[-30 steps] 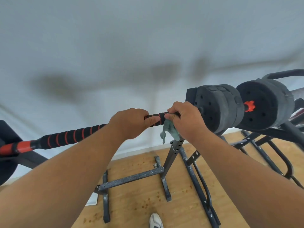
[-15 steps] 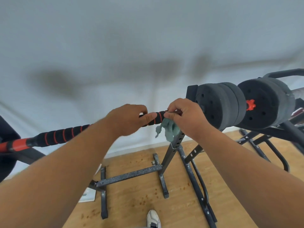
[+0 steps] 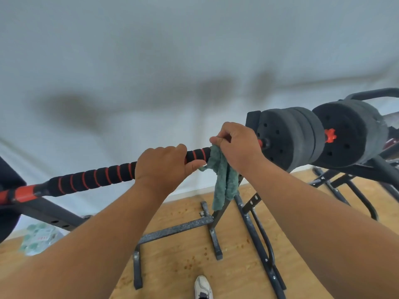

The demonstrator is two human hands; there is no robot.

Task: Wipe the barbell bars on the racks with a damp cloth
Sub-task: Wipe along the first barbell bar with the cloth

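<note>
Cloth's unfurled now
Right hand (image 3: 237, 147) pinches green terry cloth (image 3: 222, 180) around black-and-red foam barbell bar (image 3: 92, 178); my left hand (image 3: 162, 167) grips it, ready to wipe.

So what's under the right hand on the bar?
A green cloth hangs from under the right hand, draped over the barbell bar. The bar section beneath the hand and cloth is covered and cannot be seen.

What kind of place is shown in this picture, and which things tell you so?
Probably a home gym or small workout room. A black foam-gripped barbell bar with red rings lies on a dark metal rack, with round black weight plates at its end, above a wooden floor.
</note>
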